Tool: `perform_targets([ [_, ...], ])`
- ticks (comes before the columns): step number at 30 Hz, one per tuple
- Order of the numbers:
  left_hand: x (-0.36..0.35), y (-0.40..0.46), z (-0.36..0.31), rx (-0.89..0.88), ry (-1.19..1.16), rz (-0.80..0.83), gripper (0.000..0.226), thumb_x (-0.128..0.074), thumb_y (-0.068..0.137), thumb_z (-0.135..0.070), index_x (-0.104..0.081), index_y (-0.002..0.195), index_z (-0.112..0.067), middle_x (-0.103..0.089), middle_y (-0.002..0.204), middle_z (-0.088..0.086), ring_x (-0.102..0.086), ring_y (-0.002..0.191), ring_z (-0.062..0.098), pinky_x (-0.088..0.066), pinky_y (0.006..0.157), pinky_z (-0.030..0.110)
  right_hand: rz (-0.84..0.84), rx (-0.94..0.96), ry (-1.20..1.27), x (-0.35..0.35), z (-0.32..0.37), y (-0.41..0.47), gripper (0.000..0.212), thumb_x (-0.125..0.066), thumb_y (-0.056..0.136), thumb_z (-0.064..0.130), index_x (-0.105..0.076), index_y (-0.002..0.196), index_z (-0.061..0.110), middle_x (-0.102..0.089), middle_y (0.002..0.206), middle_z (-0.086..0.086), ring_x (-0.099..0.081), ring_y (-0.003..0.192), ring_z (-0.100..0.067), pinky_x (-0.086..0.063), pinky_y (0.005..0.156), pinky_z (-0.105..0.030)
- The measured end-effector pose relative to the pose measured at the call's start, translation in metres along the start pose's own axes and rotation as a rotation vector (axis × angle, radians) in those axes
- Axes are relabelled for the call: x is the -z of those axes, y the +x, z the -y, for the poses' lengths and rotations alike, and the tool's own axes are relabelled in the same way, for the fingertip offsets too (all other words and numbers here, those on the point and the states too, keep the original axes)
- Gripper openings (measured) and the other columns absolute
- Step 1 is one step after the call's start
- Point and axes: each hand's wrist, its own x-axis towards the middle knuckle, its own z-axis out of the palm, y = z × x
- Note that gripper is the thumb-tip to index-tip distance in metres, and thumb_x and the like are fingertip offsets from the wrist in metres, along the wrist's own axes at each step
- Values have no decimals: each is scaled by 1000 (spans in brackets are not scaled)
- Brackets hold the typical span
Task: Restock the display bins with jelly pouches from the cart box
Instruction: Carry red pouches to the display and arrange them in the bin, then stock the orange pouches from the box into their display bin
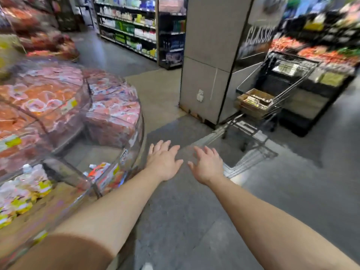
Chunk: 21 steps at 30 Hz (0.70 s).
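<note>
A round clear-walled display (136,121) of wedge-shaped bins fills the left side, most bins heaped with pink and orange jelly pouches (115,112). The nearest bin (93,154) holds only a few pouches at its bottom. A wire shopping cart (276,90) stands at the right beside a pillar, with an open cardboard box (255,101) of pouches in its basket. My left hand (163,162) and my right hand (208,166) reach forward over the floor, fingers straight and spread, holding nothing. The view is blurred by motion.
A grey square pillar (206,61) stands between the display and the cart. Shelves of bottles (128,26) line the back aisle. A dark produce stand (321,75) sits behind the cart. Grey floor (194,211) lies between me and the cart.
</note>
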Motion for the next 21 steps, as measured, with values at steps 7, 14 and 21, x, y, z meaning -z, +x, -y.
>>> perform_targets([
  [7, -28, 146, -65, -150, -10, 83, 61, -38, 96, -53, -20, 151, -32, -14, 161, 1, -6, 148, 24, 0, 120, 43, -57, -155, -10, 24, -88, 107, 62, -47, 94, 50, -28, 149, 29, -23, 158, -9, -15, 146, -31, -19, 118, -44],
  [14, -12, 326, -135, -329, 24, 58, 64, -40, 96, -52, -20, 151, -28, -19, 160, 1, -13, 147, 25, -7, 120, 44, -150, -311, 43, 79, -162, 247, 58, -48, 95, 44, -29, 148, 28, -29, 155, -7, -20, 145, -29, -21, 118, -45],
  [21, -34, 468, -236, -472, 33, 66, 64, -41, 95, -55, -20, 150, -31, -20, 159, 2, -14, 146, 24, -8, 120, 45, -209, -460, 123, 112, -265, 347, 59, -50, 95, 44, -30, 148, 27, -34, 152, -5, -27, 140, -26, -26, 114, -41],
])
